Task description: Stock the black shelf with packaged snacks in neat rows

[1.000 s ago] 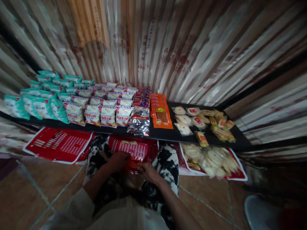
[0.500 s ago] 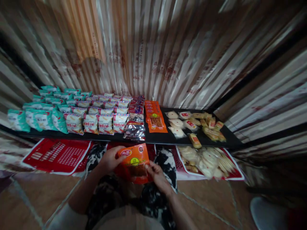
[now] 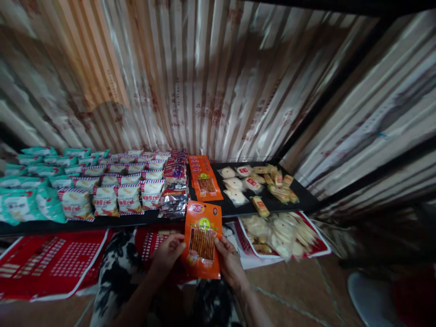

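An orange snack packet [image 3: 202, 243] with a clear window showing brown strips is held upright between my two hands, just in front of the shelf edge. My left hand [image 3: 167, 253] pinches its left side, and my right hand [image 3: 230, 259] grips its right side. Behind it on the black shelf [image 3: 235, 210] lie overlapped orange packets [image 3: 205, 178] of the same kind. Left of those is a column of shiny dark red and silver packets [image 3: 174, 193]. To their right sit flat white round cakes in clear wrap [image 3: 235, 184].
Rows of white snack bags [image 3: 129, 198] and teal bags [image 3: 23, 204] fill the shelf's left side. Yellow wrapped snacks [image 3: 281, 190] lie at its right. Below are a red basket [image 3: 57, 261] and another basket [image 3: 318, 240] holding wrapped white cakes. A corrugated wall [image 3: 204, 91] rises behind.
The orange packet has turned from tilted to upright and moved nearer the shelf. My left hand has shifted from its upper corner down to its left side. The view has swung right.
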The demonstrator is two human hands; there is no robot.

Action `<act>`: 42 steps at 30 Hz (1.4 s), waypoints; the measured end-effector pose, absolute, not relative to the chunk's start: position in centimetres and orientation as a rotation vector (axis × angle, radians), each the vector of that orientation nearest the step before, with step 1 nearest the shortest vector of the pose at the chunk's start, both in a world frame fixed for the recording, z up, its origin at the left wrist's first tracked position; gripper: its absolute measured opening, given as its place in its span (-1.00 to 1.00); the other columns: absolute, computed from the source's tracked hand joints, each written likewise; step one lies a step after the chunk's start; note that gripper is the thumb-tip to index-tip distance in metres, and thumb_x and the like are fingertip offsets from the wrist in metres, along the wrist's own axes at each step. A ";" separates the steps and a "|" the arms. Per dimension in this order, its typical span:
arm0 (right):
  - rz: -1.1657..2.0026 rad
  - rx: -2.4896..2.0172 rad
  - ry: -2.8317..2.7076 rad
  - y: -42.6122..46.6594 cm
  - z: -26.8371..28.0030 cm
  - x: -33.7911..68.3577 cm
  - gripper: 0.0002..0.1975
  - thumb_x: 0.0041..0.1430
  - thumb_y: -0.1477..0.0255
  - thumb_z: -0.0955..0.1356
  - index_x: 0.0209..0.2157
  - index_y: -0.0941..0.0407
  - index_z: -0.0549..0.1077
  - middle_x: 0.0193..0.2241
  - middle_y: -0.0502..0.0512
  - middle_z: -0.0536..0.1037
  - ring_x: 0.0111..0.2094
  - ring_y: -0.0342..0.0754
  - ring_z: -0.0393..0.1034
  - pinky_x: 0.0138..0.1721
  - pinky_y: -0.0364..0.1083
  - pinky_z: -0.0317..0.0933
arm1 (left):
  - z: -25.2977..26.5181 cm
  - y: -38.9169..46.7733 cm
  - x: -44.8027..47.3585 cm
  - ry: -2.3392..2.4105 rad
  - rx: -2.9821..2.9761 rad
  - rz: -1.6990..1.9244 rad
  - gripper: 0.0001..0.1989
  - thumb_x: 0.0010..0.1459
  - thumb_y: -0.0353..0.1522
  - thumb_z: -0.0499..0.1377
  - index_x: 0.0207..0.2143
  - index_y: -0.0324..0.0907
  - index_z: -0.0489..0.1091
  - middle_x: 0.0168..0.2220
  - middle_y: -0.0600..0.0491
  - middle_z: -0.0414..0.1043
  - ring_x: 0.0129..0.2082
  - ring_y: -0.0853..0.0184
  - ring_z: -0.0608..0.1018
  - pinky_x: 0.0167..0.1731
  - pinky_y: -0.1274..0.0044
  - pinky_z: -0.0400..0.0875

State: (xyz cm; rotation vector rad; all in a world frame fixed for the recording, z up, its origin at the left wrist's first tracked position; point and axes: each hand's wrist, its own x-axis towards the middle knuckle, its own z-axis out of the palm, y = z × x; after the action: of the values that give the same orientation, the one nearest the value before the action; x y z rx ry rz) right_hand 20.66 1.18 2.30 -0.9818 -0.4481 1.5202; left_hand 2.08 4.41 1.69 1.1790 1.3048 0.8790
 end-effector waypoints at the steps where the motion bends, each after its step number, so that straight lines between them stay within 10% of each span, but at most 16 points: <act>1: 1.518 -0.977 -0.438 1.3 2.3 20.9 -0.66 -0.12 0.29 0.48 -0.26 0.07 0.47 -0.31 0.06 0.59 -0.28 0.04 0.49 -0.19 0.04 0.32 | 1.5 4.6 2.5 1.316 1.174 0.894 -0.66 -0.18 -0.16 0.20 -0.39 -0.20 0.37 -0.54 0.12 0.38 -0.50 0.37 0.46 -0.41 0.50 0.39; 19: 0.828 -1.605 -1.256 10.5 3.2 28.6 -0.57 0.06 0.30 0.27 -0.02 0.13 0.34 -0.13 0.15 0.53 -0.11 0.04 0.41 -0.05 0.00 0.24 | 1.5 11.4 12.3 1.476 1.232 1.219 -0.91 -0.03 -0.37 0.11 -0.40 -0.16 0.30 -0.52 0.15 0.36 -0.53 0.42 0.43 -0.46 0.58 0.32; 28: 0.496 -1.855 -1.421 18.1 2.7 29.3 -0.59 0.10 0.44 0.22 0.00 0.24 0.35 -0.03 0.28 0.45 -0.03 0.06 0.35 0.01 -0.01 0.20 | 2.8 16.6 14.9 1.762 1.335 0.960 -0.57 0.04 -0.56 0.05 0.02 -0.25 0.22 -0.33 0.04 0.44 -0.34 0.39 0.50 -0.33 0.57 0.37; 42: 0.199 -1.961 -1.580 21.2 1.3 29.3 -0.65 0.20 0.46 0.16 -0.05 0.24 0.40 -0.24 0.27 0.46 -0.25 0.00 0.40 -0.15 -0.08 0.25 | 4.3 19.3 16.5 1.914 1.523 0.811 -0.62 0.07 -0.57 0.02 -0.05 -0.27 0.38 -0.13 -0.11 0.40 -0.13 0.29 0.47 -0.10 0.53 0.30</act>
State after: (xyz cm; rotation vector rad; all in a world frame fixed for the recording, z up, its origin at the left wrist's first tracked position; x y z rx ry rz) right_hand 29.34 21.24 1.33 -1.9612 -1.5800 0.1991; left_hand 16.50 19.26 4.29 1.5229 1.9136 0.8106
